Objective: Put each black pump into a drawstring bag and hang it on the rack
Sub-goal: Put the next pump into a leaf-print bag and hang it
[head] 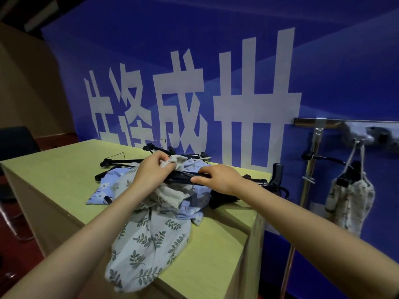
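While left hand (151, 171) pinches bag cloth (176, 160), right hand (218, 179) grips hanger (181, 177).

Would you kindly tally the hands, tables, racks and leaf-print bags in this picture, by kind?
Hands: 2, the left hand pinching beige cloth, the right hand gripping a black pump
Tables: 1
Racks: 1
Leaf-print bags: 1, draped over the table's edge
Total: 5
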Available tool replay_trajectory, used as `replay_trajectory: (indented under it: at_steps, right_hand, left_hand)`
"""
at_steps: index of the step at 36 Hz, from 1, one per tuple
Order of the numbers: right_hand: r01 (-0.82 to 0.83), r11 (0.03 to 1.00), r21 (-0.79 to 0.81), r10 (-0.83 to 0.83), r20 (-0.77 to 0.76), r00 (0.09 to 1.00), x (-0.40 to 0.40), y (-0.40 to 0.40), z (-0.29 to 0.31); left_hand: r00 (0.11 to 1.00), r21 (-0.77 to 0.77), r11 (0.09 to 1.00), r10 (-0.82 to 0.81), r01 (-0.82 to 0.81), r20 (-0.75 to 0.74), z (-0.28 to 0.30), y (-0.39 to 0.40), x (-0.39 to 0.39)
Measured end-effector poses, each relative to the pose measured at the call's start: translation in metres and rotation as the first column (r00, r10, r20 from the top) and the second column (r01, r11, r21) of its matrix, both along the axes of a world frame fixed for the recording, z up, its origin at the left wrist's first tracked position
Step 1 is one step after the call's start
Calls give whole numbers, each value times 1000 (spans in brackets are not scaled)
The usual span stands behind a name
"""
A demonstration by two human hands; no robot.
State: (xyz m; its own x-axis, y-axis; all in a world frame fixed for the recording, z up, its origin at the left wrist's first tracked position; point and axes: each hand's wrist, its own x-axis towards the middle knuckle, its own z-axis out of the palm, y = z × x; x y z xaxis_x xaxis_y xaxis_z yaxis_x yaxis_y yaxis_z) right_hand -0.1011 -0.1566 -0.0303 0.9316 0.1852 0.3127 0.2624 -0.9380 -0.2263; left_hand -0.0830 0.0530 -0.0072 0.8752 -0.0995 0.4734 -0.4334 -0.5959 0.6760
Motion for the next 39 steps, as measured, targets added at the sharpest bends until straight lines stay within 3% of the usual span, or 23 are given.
replay_trajectory:
  at_steps: [7,10,12,16,20,27,30,35,37,39]
  right_hand:
    - [-20,999,35,19,42,999,-4,-2,2]
    - [-48,988,144,41,46,998,-6,-8,4]
    - [-47,987,157,38,59,997,-9,-11,4]
    - [-48,998,47,42,127,991,-11,-15,3]
    - [-92,972,-218,145,242,959,-14,-17,7]
    - [-93,870,-485,277,324,905,-17,-15,26]
    - [-70,891,-449,249,355,901,-17,-14,35]
    - [-20,908,-418,243,487,839,-9,-12,41]
    - [0,917,-398,271,625,732,-3,-14,41]
    - [-45,952,-302,276,790,548,-3,-16,38]
  left_hand:
    - [956,-189,938,-279,291,88,11,-25,-18]
    - [954,-147,944,-281,294,102,15,-30,-15]
    - [973,-34,976,-210,214,92,14,-27,-6]
    - [994,251,962,-112,107,5,11,-20,9]
    - [969,320,926,-141,201,-201,13,-17,11]
    - [949,394,887,-133,242,-285,14,-12,6]
    - [952,327,914,-156,240,-263,8,-12,9]
    - [952,57,991,-101,122,-288,-10,-17,11]
    - [946,-35,998,-63,55,-318,-16,-21,14]
    - [937,-84,996,-42,13,-347,-20,-22,19]
